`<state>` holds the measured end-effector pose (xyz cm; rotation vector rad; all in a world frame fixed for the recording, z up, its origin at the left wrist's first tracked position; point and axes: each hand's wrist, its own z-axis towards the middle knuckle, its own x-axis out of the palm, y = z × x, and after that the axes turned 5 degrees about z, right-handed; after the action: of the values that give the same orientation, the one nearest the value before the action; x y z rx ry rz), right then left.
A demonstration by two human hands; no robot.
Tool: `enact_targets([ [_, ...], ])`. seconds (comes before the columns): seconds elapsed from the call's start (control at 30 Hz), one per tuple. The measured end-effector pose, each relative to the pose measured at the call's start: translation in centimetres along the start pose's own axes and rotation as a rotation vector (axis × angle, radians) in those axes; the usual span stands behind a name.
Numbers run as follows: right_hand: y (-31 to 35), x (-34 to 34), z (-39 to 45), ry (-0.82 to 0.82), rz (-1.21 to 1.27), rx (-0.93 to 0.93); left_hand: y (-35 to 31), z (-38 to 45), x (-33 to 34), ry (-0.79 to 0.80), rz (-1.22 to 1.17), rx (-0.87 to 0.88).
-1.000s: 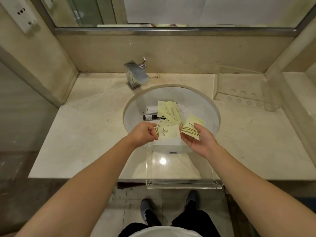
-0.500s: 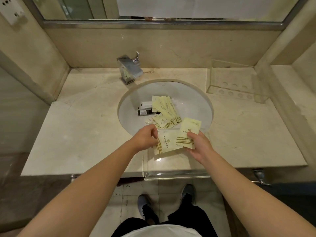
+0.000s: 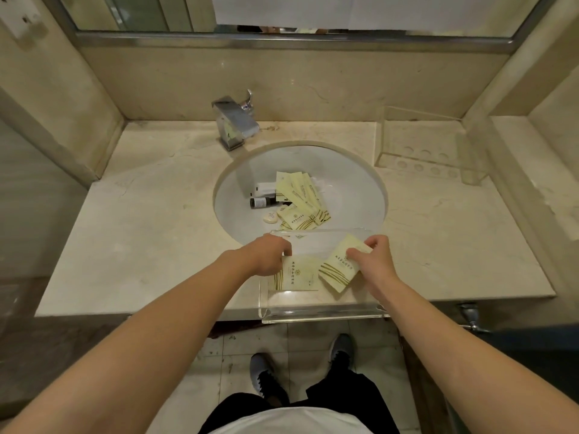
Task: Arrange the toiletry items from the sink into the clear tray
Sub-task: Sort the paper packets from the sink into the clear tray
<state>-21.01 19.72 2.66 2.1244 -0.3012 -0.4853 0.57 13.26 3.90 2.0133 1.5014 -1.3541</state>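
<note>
A clear tray (image 3: 322,311) sits at the counter's front edge, overlapping the sink (image 3: 354,189). My left hand (image 3: 269,255) pinches the top edge of a pale yellow packet (image 3: 297,274) lying flat in the tray. My right hand (image 3: 374,260) holds a second yellow packet (image 3: 336,270), tilted, its lower end in the tray beside the first. In the sink lie several more yellow packets (image 3: 300,195), a small dark bottle (image 3: 260,202), a white tube (image 3: 266,187) and a small white soap (image 3: 269,218).
A chrome faucet (image 3: 235,123) stands behind the sink. A second clear organiser with round holes (image 3: 423,158) sits at the back right of the marble counter (image 3: 141,214). A mirror spans the wall above. My shoes are on the tiled floor below.
Both hands came down from above the sink to the tray, lowering the two packets into it. The camera tilted downward.
</note>
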Motion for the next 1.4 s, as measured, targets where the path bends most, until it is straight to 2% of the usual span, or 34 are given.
enact_targets([
  [0.2,-0.8,0.2,0.1,0.147,-0.205,-0.104,-0.7,0.4,0.8,-0.004,0.070,0.011],
  [0.33,-1.0,0.6,0.3,0.196,-0.731,-0.276,-1.0,0.5,1.5,-0.050,0.168,0.031],
  [0.4,-1.0,0.7,0.2,0.198,-0.878,-0.299,-1.1,0.6,1.8,-0.078,0.196,0.037],
  [0.6,-1.1,0.5,0.2,0.068,-0.995,-0.363,-0.8,0.5,1.5,-0.045,0.231,0.056],
  [0.67,-1.2,0.6,0.1,0.090,-1.119,-0.421,-0.7,0.4,1.3,-0.014,0.239,0.086],
  [0.73,-1.1,0.7,0.2,0.192,-1.229,-0.513,-0.6,0.4,1.3,0.002,0.237,0.112],
  [0.83,-0.4,0.3,0.2,0.481,-1.275,-0.580,-0.4,0.4,1.5,0.003,0.212,0.134],
  [0.9,-0.3,-0.1,0.2,0.582,-1.331,-0.609,-0.4,0.5,1.7,0.011,0.208,0.144],
  [1.03,-0.8,-0.6,0.3,0.495,-1.434,-0.726,-0.6,0.7,1.7,0.035,0.206,0.158],
  [1.2,-2.3,-0.4,0.1,0.295,-1.262,-0.632,-0.6,0.7,2.1,0.082,0.186,0.169],
  [1.4,-3.4,0.5,-0.5,0.310,-1.131,-0.620,-0.3,0.9,2.2,0.089,0.202,0.185],
])
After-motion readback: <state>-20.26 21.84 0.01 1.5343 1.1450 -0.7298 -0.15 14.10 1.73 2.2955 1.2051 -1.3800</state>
